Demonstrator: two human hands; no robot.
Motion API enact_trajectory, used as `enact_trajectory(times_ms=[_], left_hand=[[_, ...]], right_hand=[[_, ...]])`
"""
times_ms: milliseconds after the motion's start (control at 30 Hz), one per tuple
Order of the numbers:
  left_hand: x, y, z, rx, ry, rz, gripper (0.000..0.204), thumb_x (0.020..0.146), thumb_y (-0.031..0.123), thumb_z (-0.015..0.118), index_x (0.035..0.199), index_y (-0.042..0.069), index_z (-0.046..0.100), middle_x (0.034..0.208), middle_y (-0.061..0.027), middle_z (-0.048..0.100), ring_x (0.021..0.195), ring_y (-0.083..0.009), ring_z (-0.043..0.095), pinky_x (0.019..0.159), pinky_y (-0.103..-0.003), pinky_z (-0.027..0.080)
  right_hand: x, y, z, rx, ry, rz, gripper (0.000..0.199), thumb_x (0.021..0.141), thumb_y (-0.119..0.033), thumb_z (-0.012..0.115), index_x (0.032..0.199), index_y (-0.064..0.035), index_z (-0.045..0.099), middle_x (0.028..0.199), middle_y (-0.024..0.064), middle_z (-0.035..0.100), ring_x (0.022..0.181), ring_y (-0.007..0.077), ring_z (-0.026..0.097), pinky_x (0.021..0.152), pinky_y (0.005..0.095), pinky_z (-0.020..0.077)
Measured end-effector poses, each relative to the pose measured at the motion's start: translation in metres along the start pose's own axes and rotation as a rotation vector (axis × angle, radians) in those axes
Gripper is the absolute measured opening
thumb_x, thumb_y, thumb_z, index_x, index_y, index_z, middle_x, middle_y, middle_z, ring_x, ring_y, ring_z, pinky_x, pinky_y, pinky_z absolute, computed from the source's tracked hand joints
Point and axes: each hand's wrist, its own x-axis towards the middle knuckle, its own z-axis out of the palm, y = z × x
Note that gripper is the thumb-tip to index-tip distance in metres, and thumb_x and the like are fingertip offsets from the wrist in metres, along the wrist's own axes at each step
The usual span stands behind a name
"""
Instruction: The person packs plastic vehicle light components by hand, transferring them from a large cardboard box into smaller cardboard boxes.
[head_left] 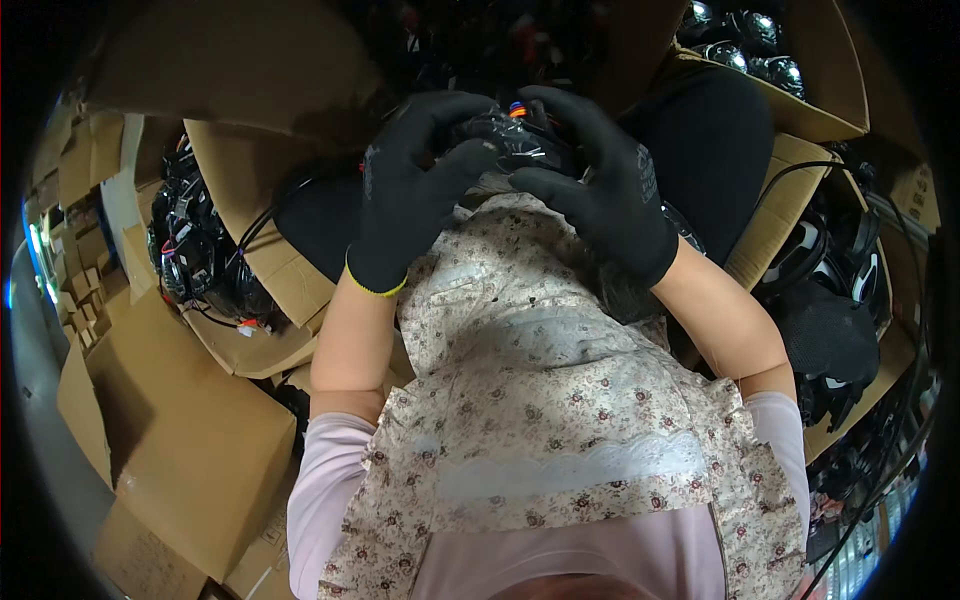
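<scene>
Both my hands wear black knit gloves and are curled around a glossy black item [515,145] that seems wrapped in clear plastic, held just above my lap. A small orange and blue bit shows at its far side; its exact kind I cannot make out. My left hand [415,175] grips it from the left, thumb and fingers bent around it. From the right, my right hand [610,180] does the same, with the thumb on the near side. The floral apron [540,330] lies right below the item.
An open cardboard box [240,210] of black wired parts stands at left, near an empty-looking large carton [190,430]. At right, one box [775,215] holds black and white pieces. Another box [840,110] at the far right holds shiny wrapped items. A black cable [915,370] runs down the right side.
</scene>
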Motion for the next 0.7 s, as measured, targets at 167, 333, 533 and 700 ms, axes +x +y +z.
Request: enact_trajectory(times_ms=[167,333,533,700], left_hand=[[-0.006,-0.012,0.003,0.138,0.036,0.188,0.025,0.083,0.016,0.072,0.104,0.004,0.066,0.098,-0.0079,0.064,0.092,-0.0178,0.062,0.079,-0.031,0.051],[-0.011,-0.025,0.017,0.100,0.162,0.367,0.021,0.084,0.019,0.073,0.098,0.005,0.065,0.101,-0.0093,0.062,0.088,-0.0206,0.060,0.076,-0.033,0.050],[-0.020,-0.024,0.017,0.156,0.080,0.412,0.042,0.074,0.015,0.083,0.109,0.005,0.062,0.114,-0.0123,0.062,0.102,-0.0231,0.061,0.084,-0.032,0.053],[-0.061,-0.017,-0.017,-0.200,0.085,-0.150,0.042,0.080,0.015,0.076,0.116,0.000,0.062,0.125,-0.0139,0.061,0.098,-0.0165,0.064,0.085,-0.031,0.054]], right_hand=[[0.009,-0.009,-0.008,-0.288,0.029,-0.286,0.060,0.072,-0.017,0.080,0.126,-0.0031,0.057,0.112,0.0176,0.064,0.094,0.0366,0.062,0.082,0.0440,0.0495],[0.010,-0.010,-0.010,-0.471,0.002,-0.464,0.059,0.070,-0.019,0.079,0.123,-0.0046,0.058,0.110,0.0139,0.065,0.096,0.0358,0.061,0.080,0.0451,0.0482],[-0.004,-0.006,-0.012,-0.095,-0.117,-0.128,0.059,0.075,-0.016,0.078,0.129,-0.0063,0.056,0.119,0.0140,0.061,0.099,0.0301,0.062,0.091,0.0408,0.0486],[0.000,-0.005,-0.015,0.127,-0.247,-0.038,0.057,0.081,-0.013,0.074,0.132,-0.0055,0.053,0.120,0.0118,0.059,0.113,0.0222,0.058,0.094,0.0339,0.0490]])
